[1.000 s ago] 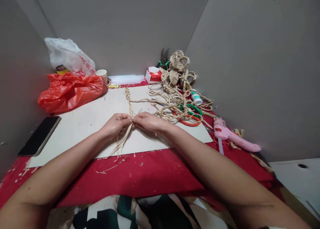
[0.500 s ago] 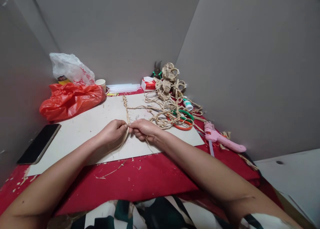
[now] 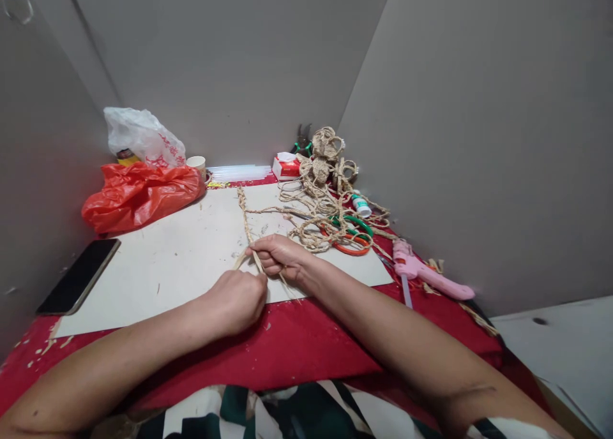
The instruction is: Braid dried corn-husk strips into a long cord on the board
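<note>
A straw-coloured braid [image 3: 246, 219] of plant fibre lies on the white board [image 3: 191, 260], running from the far edge toward me. My right hand [image 3: 278, 255] pinches its near end between thumb and fingers. Below and to the left, my left hand [image 3: 242, 298] is closed round loose fibre strands [image 3: 258, 261] that come from the braid's end. One pale strand bends out to the left between the hands. Thin loose ends hang under my right hand. From the braid's upper part a cord runs right to a tangled heap of braided rope [image 3: 313, 200].
Scissors with orange and green handles [image 3: 357, 249] lie by the rope. A pink glue gun [image 3: 426, 273] is at the right, a phone [image 3: 79, 276] at the left. Behind are a red plastic bag [image 3: 143, 196], paper cup [image 3: 196, 164], clear sticks [image 3: 239, 173], tissue box [image 3: 286, 166] and pliers [image 3: 303, 139].
My left hand has moved from beside the right hand down toward me, drawing strands along. My right hand stays pinched at the braid's end. The view has shifted slightly.
</note>
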A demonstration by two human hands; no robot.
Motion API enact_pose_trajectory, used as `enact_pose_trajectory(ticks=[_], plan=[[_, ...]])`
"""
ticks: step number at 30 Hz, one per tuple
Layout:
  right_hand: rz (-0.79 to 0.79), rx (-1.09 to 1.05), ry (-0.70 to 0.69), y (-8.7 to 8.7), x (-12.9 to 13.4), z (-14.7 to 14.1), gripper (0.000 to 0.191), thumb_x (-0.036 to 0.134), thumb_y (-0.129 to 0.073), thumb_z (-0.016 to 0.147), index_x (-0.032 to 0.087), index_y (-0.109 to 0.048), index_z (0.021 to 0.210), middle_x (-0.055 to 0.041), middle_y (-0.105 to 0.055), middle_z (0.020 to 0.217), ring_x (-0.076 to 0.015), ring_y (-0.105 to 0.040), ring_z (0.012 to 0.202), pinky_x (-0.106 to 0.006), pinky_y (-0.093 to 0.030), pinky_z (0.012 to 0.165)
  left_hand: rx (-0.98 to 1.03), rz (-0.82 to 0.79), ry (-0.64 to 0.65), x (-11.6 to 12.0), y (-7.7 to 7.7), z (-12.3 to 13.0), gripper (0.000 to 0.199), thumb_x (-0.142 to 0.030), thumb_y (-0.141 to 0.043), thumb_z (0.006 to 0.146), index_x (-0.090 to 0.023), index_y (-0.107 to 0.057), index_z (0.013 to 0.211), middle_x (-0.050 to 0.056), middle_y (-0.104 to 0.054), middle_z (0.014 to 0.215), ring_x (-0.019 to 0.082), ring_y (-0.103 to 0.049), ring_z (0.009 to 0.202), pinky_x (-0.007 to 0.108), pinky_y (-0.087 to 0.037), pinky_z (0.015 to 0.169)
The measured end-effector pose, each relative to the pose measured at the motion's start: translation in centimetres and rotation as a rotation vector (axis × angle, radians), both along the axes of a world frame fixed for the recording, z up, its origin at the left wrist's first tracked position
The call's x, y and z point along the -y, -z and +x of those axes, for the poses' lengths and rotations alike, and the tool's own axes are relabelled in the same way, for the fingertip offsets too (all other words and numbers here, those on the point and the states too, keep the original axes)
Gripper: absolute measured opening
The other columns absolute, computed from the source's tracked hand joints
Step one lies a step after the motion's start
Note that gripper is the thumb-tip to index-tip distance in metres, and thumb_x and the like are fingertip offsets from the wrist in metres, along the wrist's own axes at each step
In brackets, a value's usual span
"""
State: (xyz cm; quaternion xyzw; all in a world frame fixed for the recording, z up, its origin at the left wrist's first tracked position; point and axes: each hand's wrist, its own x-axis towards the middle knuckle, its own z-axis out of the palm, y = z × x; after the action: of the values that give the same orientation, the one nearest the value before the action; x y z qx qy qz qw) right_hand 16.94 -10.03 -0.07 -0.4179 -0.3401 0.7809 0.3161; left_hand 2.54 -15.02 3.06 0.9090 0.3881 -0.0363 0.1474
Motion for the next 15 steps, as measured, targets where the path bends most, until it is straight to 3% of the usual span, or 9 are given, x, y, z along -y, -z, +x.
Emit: enact_pose_trajectory(ticks=[2,3,5,7,8,11,13,15], plan=[[-0.010,-0.027,-0.028,0.1,-0.3,0.4,0.010,0.014,-0.049,0.081,0.010,-0.053,0.072,0.0131,-0.019,0.041,-0.0010,-0.008,0.034,-0.012,-0.008,0.031,0.052,-0.152,0.104,-0.3,-1.3,-0.5,0.028,-0.027,-0.039,0.083,-0.016,-0.057,0.065,0.006,-0.059,0.059,0.014,-0.047,0.049,0.027,-0.031,0.052],[-0.015,-0.041,-0.045,0.2,-0.5,0.6,0.010,0.014,-0.050,0.080,0.011,-0.052,0.071,0.0131,-0.019,0.041,-0.0008,-0.008,0.035,-0.011,-0.008,0.031,0.113,-0.212,0.082,-0.9,-1.6,-0.8,0.030,-0.031,-0.041,0.083,-0.017,-0.056,0.062,0.003,-0.057,0.057,0.012,-0.045,0.048,0.026,-0.031,0.051],[-0.022,-0.067,-0.080,0.4,-0.9,1.0,0.010,0.015,-0.052,0.080,0.011,-0.052,0.071,0.0132,-0.018,0.042,-0.0006,-0.007,0.035,-0.011,-0.009,0.031,0.349,-0.198,-0.125,-3.1,-1.4,-1.6,0.031,-0.034,-0.042,0.083,-0.016,-0.053,0.061,0.001,-0.055,0.056,0.011,-0.045,0.051,0.024,-0.031,0.052],[-0.028,-0.084,-0.109,0.7,-1.2,1.2,0.009,0.016,-0.052,0.080,0.011,-0.053,0.073,0.0134,-0.018,0.042,-0.0007,-0.007,0.035,-0.011,-0.010,0.031,0.615,-0.141,-0.381,-5.6,-0.1,-2.2,0.025,-0.034,-0.045,0.082,-0.015,-0.055,0.069,0.000,-0.055,0.059,0.010,-0.045,0.054,0.023,-0.032,0.053],[-0.028,-0.091,-0.122,0.8,-1.3,1.3,0.009,0.017,-0.052,0.081,0.010,-0.053,0.074,0.0135,-0.018,0.042,-0.0008,-0.007,0.036,-0.011,-0.010,0.031,0.719,-0.222,-0.426,-6.6,0.7,-2.3,0.023,-0.034,-0.047,0.081,-0.014,-0.056,0.075,0.001,-0.056,0.063,0.010,-0.046,0.055,0.023,-0.033,0.054],[-0.011,-0.103,-0.158,0.9,-1.4,1.5,0.011,0.019,-0.053,0.081,0.010,-0.054,0.074,0.0135,-0.018,0.042,-0.0008,-0.006,0.036,-0.011,-0.011,0.031,0.946,-0.671,-0.426,-7.9,2.6,-2.0,0.021,-0.032,-0.050,0.081,-0.012,-0.056,0.079,0.003,-0.057,0.067,0.007,-0.045,0.053,0.022,-0.034,0.054],[0.007,-0.103,-0.174,0.9,-1.5,1.5,0.012,0.019,-0.054,0.080,0.010,-0.054,0.073,0.0134,-0.019,0.042,-0.0008,-0.006,0.036,-0.011,-0.011,0.031,0.991,-0.912,-0.424,-7.5,2.9,-1.6,0.021,-0.031,-0.048,0.083,-0.012,-0.054,0.076,0.002,-0.053,0.062,0.006,-0.042,0.049,0.021,-0.033,0.049],[0.020,-0.088,-0.180,0.9,-1.4,1.5,0.011,0.019,-0.054,0.079,0.011,-0.053,0.073,0.0134,-0.019,0.042,-0.0009,-0.006,0.037,-0.011,-0.010,0.032,0.948,-1.033,-0.440,-6.9,2.5,-1.4,0.023,-0.031,-0.045,0.085,-0.014,-0.051,0.071,-0.004,-0.041,0.053,0.004,-0.031,0.041,0.019,-0.022,0.041]])
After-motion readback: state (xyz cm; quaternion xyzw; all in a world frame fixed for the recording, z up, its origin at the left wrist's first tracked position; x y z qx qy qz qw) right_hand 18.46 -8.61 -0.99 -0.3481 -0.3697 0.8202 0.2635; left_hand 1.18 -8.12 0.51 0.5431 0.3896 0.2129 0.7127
